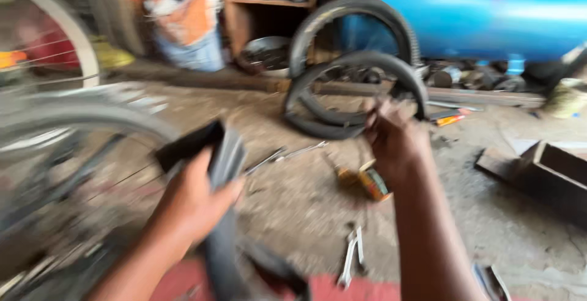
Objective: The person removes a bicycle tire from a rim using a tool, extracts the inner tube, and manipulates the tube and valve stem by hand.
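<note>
Left hand [194, 200]: near left, forearm rising from the bottom edge, fingers folded tight round a flat grey-black rubber inner tube [221, 172] that trails down toward the person. Right hand [394, 134]: raised mid-frame on an upright forearm, closed into a loose fist; blur hides whether it grips anything. Black tyres [354, 90]: far centre, on the dirt floor [293, 197], one leaning behind the other. Spanners [353, 253]: near floor, between the forearms. Blue tank [483, 13]: far right
</note>
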